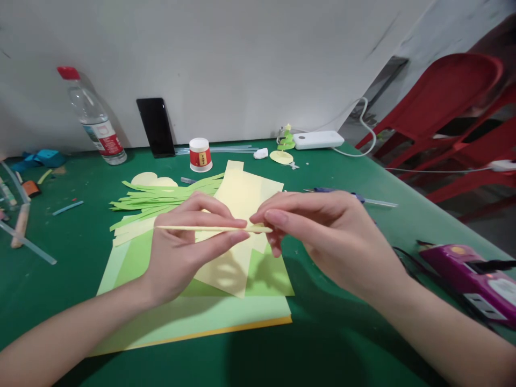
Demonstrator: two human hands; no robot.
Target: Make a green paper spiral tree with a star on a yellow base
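Observation:
Both of my hands hold a thin pale yellow paper strip [209, 229] edge-on above the table. My left hand [189, 247] pinches its middle and left part between thumb and fingers. My right hand [322, 236] pinches its right end with thumb and forefinger. Beneath them lies a stack of light green and yellow paper sheets [226, 306], with a pale yellow sheet [245, 193] on top and a pile of cut green strips [153, 201] behind.
On the green table [60, 285] stand a water bottle [94, 121], a black phone [155, 127] against the wall, a small red-and-white cup [200, 155] and a white power bank [318, 140]. A purple glue gun [471, 279] lies right. Red chairs [447, 102] stand beyond the table's right edge.

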